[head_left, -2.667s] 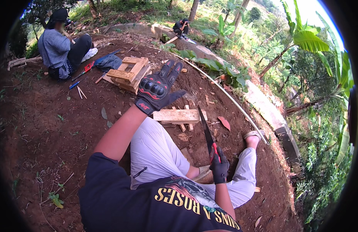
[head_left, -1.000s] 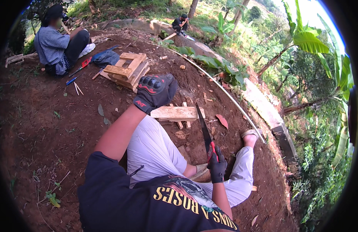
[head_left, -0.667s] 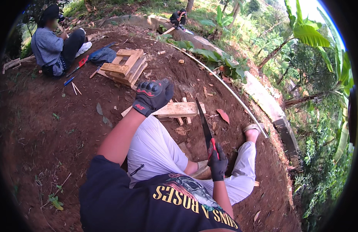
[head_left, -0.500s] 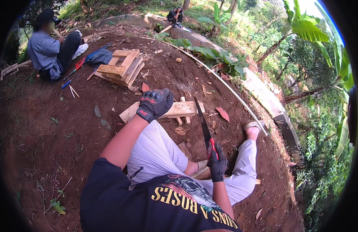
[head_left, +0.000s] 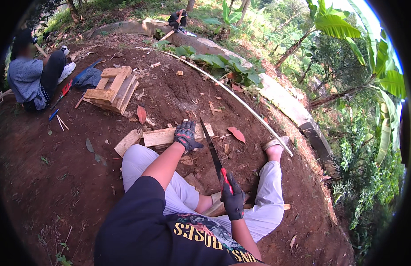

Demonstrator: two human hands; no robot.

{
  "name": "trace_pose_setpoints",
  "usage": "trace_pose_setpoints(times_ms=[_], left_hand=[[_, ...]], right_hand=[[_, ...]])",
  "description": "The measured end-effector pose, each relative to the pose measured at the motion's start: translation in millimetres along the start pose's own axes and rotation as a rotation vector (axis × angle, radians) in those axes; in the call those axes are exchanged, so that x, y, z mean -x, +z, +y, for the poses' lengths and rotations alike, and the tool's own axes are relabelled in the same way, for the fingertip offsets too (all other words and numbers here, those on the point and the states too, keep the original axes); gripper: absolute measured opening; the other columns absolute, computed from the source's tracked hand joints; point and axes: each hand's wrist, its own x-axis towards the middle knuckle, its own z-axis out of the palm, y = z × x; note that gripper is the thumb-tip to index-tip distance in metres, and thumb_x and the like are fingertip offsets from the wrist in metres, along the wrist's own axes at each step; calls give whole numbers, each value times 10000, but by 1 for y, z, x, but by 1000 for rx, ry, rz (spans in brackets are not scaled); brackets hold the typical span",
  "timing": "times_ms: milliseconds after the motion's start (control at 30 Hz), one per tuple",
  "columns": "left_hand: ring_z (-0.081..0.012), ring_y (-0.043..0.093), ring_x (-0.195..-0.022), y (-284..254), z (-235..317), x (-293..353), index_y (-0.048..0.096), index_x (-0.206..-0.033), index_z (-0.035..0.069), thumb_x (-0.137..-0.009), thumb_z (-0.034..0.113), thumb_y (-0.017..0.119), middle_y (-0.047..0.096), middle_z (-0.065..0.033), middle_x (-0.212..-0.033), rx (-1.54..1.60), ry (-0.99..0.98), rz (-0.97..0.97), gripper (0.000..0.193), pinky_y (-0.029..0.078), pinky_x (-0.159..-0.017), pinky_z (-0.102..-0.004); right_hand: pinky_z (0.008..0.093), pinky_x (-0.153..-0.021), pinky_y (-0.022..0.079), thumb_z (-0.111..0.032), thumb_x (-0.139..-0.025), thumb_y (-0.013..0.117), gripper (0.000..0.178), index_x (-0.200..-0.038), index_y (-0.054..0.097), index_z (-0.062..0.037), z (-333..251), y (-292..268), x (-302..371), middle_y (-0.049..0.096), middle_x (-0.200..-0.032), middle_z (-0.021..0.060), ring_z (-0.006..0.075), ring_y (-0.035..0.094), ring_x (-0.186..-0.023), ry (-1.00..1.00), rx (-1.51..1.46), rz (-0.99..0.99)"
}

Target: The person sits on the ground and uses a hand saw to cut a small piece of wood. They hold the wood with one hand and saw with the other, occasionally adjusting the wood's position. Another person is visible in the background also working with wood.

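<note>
The nearer left hand (head_left: 187, 136) lies open, fingers spread, over the wooden plank (head_left: 158, 138) running left-to-right above the soil (head_left: 59, 177); the right hand (head_left: 233, 199) grips a handsaw (head_left: 214, 154) slanting toward the plank's right end.

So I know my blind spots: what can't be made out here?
All in the head view:
Plank: partly hidden under the left hand.
Left palm: hidden by the hand's back; grip unclear.
Saw handle: partly hidden by the right hand.
Far person: hands too small to tell.
</note>
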Motion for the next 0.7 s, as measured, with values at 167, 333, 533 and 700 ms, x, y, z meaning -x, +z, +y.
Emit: trace_pose_setpoints(times_ms=[167,333,533,700], left_hand=[[-384,491,-1554,18,-14,-9,356,-1736,10,-781,748,854,501,-230,-1677,-89,-26,-81,1306,352,-1309,-512],[-368,622,-1380,10,-18,-20,435,-1671,-33,-836,722,802,630,-229,-1500,-122,90,-108,1185,469,-1192,-506],[-358,637,-1347,11,-24,-15,522,-1613,-24,-847,658,823,652,-211,-1454,-37,78,-44,1069,481,-1177,-500],[-350,651,-1303,13,-21,-17,535,-1600,-19,-840,633,842,661,-200,-1415,-33,80,-17,1047,497,-1147,-489]], right_hand=[[455,-1055,605,-251,-1103,695,475,-1542,690,-68,-45,-8,3,755,-1430,256,384,779,-1268,63,13,-78],[475,-1037,618,-200,-1090,696,471,-1549,689,-95,-67,-15,0,751,-1427,260,400,781,-1257,-26,113,-93],[428,-1046,608,-164,-1075,712,457,-1512,710,-30,-76,-14,-3,803,-1356,219,304,804,-1205,-3,105,-75],[370,-849,628,-159,-1078,698,465,-1518,701,-6,-61,-9,-17,836,-1225,180,205,798,-894,-246,211,8]])
